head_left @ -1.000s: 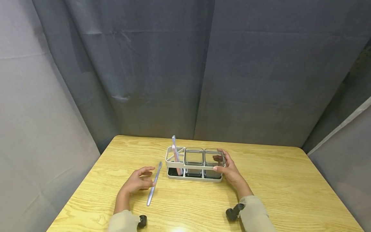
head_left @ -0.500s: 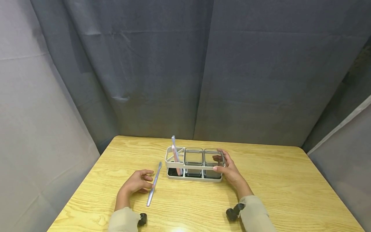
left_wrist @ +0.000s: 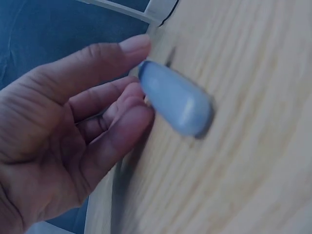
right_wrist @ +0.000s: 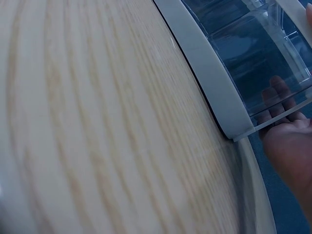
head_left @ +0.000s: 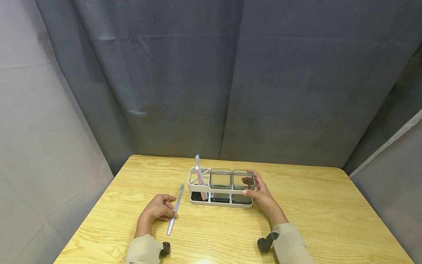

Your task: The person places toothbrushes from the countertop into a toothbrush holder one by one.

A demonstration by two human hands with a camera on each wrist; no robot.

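A pale blue toothbrush (head_left: 174, 211) lies on the wooden table (head_left: 313, 209), left of a white rack (head_left: 220, 189). My left hand (head_left: 170, 207) pinches its handle between thumb and curled fingers. In the left wrist view the handle end (left_wrist: 178, 105) sticks out past the fingertips (left_wrist: 139, 114). The rack holds two clear square cups (head_left: 220, 180) and, in its left section, a lavender toothbrush (head_left: 197, 163) and a pink toothbrush (head_left: 199, 181), both upright. My right hand (head_left: 248, 186) grips the rack's right end, thumb on the front rim and fingers behind. In the right wrist view the rack base (right_wrist: 204, 68) lies close.
Grey curtains (head_left: 211, 80) enclose the table at the back and on both sides. Bare wood stretches right of the rack and along the front edge. Black wrist camera mounts (head_left: 265, 242) sit on both beige sleeves.
My left hand's fingers have curled from spread to closed around the lying toothbrush, and the hand has drawn slightly toward me. The right hand and the rack have stayed put.
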